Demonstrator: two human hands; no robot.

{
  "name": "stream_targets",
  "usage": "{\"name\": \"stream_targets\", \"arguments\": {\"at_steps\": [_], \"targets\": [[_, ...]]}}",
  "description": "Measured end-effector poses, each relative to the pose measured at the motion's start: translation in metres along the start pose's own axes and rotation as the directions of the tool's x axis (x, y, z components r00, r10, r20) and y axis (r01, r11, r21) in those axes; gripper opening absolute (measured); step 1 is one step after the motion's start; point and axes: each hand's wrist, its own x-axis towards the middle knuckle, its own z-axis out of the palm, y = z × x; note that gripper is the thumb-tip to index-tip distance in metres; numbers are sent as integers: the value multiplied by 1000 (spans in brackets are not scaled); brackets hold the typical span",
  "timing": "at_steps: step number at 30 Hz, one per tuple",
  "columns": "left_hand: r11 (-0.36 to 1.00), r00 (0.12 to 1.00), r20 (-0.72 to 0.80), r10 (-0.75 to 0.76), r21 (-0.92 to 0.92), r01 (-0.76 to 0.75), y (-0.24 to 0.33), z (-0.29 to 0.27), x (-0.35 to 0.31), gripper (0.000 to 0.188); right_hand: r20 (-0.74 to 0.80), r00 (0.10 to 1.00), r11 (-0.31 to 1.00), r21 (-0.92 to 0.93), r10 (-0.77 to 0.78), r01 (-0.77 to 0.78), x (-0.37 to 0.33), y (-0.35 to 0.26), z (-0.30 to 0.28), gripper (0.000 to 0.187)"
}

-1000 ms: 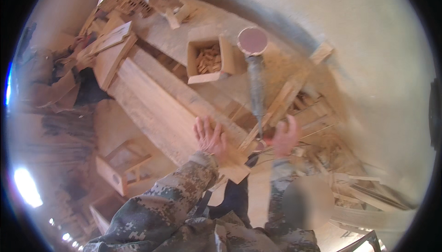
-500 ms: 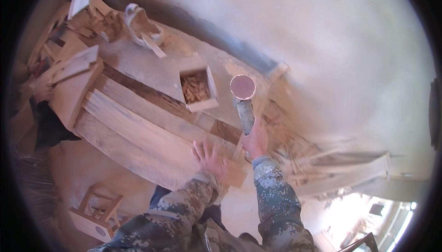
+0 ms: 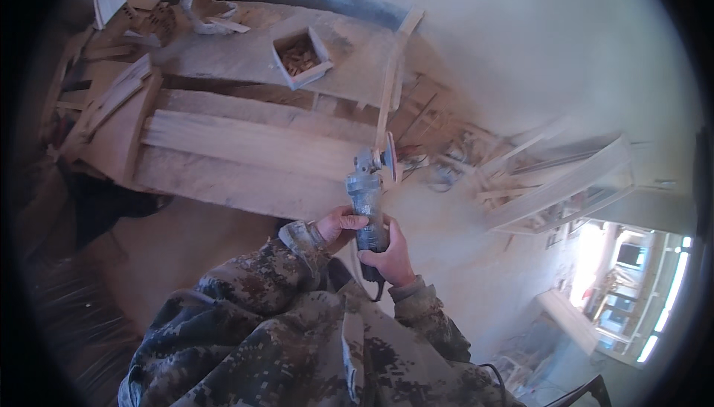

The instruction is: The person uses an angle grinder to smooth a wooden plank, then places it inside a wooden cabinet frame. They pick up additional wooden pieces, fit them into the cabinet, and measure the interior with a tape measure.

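Observation:
Close to my body I hold a dusty dark angle grinder upright, with its sanding disc edge-on at the top. My left hand is closed on the left side of its body, thumb across the front. Lower down, my right hand wraps the right side near the cord end. Beyond the tool lies a pale wooden plank on the long dusty workbench. The disc sits in front of the bench's right end, and whether it touches anything there I cannot tell.
An open box of small wood pieces stands on the bench's far part, beside a torn white container. A narrow wood strip juts past the bench end. Scrap wood is piled at right. Dark fabric shows at left.
The grinder has come nearer my body, its disc turned from face-on to edge-on. My left hand has left the plank and gripped the tool, joining my right hand.

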Motion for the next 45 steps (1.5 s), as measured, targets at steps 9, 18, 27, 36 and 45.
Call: {"name": "stream_targets", "arguments": {"at_steps": [9, 18, 27, 36, 45], "targets": [[793, 897, -200, 395, 567, -223, -35, 34, -79, 53, -176, 981, 967, 253, 81, -34, -43, 7, 87, 52], [776, 935, -75, 346, 583, -240, 22, 32, -107, 52, -110, 986, 586, 810, 126, 15, -44, -19, 152, 47], [912, 938, -245, 245, 387, -137, 131, -73, -199, 54, -125, 969, 877, 461, 214, -134, 20, -76, 309, 47], [-494, 820, 1, 573, 798, 344, 329, -234, -239, 82, -299, 930, 883, 467, 211, -50, 45, -102, 329, 47], [-683, 914, 63, 400, 686, 251, 362, -200, -256, 64, -304, 897, 862, 486, 320, -143, 24, -82, 310, 55]]}}
